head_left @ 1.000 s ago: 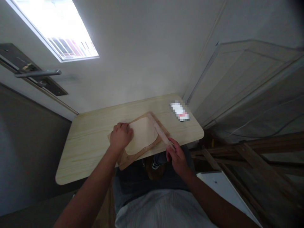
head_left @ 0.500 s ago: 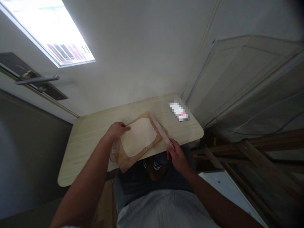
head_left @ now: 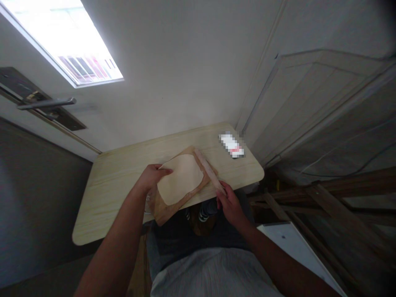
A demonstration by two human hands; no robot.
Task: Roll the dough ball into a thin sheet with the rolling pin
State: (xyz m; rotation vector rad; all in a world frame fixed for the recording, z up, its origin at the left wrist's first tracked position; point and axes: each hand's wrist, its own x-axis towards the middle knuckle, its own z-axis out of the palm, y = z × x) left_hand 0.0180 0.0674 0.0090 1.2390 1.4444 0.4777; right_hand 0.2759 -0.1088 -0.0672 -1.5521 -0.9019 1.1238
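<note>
A flat, pale, rounded sheet of what looks like rolled dough lies on brown paper near the table's front edge. The paper's front corner hangs past that edge. My left hand pinches the sheet's upper left edge, thumb on top and fingers beneath, partly hidden. In my right hand is the near end of a slim wooden rolling pin. The pin slants away to the upper left and rests on the paper's right side, beside the sheet. Some clear plastic shows under the paper's left side.
The light wood table stands against a white door with a metal handle and a bright window pane. A blurred-out phone-like object lies at the table's right end. Wooden beams and a white panel are at lower right.
My left hand has shifted slightly, with its fingers on the sheet's edge. The right hand and the rolling pin are nearly where they were.
</note>
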